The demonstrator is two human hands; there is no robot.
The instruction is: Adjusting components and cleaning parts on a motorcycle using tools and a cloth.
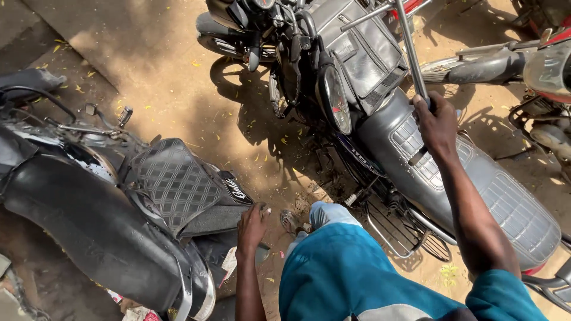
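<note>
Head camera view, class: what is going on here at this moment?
A person stands between two parked motorcycles on sandy ground. The right hand grips a long metal rod that rises above the grey motorcycle. The left hand hangs low beside the quilted seat of the black motorcycle, apparently empty. Whether it touches the bike is unclear.

Outdoor setting is observed: bare sandy dirt ground (178, 89) strewn with small yellow leaves (83, 74) toward 11 o'clock; strong sunlight, hard dark shadows (238, 113) cast at 12 o'clock.
</note>
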